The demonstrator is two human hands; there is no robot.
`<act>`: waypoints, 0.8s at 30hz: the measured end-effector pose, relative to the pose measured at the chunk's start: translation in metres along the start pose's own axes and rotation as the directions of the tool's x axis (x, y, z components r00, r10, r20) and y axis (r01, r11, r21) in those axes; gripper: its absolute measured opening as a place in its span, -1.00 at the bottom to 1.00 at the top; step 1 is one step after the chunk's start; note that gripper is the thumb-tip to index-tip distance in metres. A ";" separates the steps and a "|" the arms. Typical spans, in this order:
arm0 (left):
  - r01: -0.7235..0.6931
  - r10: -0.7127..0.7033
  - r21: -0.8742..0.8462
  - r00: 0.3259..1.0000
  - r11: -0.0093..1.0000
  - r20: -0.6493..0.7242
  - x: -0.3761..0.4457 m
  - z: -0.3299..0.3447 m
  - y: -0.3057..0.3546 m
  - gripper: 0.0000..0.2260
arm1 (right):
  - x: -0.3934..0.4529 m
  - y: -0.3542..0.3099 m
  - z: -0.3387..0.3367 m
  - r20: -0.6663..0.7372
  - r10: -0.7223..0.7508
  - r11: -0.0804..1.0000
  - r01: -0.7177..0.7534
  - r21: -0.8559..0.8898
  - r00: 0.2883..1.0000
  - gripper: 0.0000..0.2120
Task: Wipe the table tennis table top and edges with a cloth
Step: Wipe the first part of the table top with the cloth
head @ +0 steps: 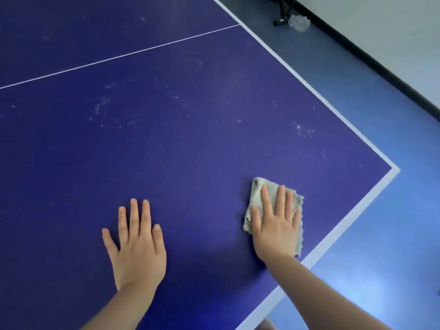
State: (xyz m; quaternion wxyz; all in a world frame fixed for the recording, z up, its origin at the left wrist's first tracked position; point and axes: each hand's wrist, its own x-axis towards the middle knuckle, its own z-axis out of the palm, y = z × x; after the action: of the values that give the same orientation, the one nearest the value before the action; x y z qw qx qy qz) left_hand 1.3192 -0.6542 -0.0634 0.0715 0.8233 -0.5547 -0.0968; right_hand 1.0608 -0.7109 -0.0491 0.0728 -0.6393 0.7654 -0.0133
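Observation:
The dark blue table tennis table (181,148) fills most of the view, with a white border line and a thin white centre line. A folded grey cloth (256,198) lies flat on the top near the right-hand corner. My right hand (277,225) presses on the cloth with straight, spread fingers. To its left my left hand (137,244) rests flat on the bare table surface, fingers straight. Small white specks dot the surface beyond both hands.
The table's corner (395,170) points right, its white edge running down past my right wrist. Blue floor (381,246) lies beyond the edge. At the top right, a black stand foot (281,20) with a clear plastic bit beside it sits by a grey wall with black skirting.

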 end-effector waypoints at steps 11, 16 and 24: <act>-0.393 0.391 0.026 0.918 0.919 0.063 -0.009 0.023 0.113 -0.49 | 0.065 0.074 -0.021 0.086 0.077 0.997 -0.078 0.005 0.993 -0.43; -0.366 0.360 0.046 0.928 0.930 0.093 0.002 0.033 0.166 -0.49 | 0.000 0.107 -0.008 -0.034 0.192 0.979 -0.189 0.075 0.981 -0.43; -0.209 0.209 -0.016 0.976 0.978 0.064 0.011 0.038 0.193 -0.50 | 0.090 0.094 -0.018 -0.020 -0.312 0.950 0.312 0.017 0.950 -0.44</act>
State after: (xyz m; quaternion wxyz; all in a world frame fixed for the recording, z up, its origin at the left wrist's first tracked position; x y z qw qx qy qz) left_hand 1.1400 -0.7368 -0.0578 0.0669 0.7564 -0.6398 -0.1183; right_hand 0.9510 -0.7835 -0.0500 0.0697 -0.7514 0.6551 -0.0375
